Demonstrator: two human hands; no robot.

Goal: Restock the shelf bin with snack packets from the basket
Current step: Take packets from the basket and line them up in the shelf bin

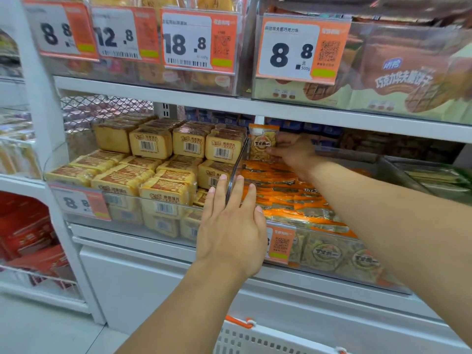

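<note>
This is a shop, a snack aisle in a grocery or supermarket. White metal shelves run in tiers, each fronted by clear plastic bins packed with identical wrapped goods: yellow cake packets bearing barcodes, orange snack packets, and biscuit bags above. Orange-and-white price tags clipped to the bin fronts show large prices, barcodes and QR codes (one reads 18.8). A white shopping basket with an orange handle sits at the bottom edge.
</note>
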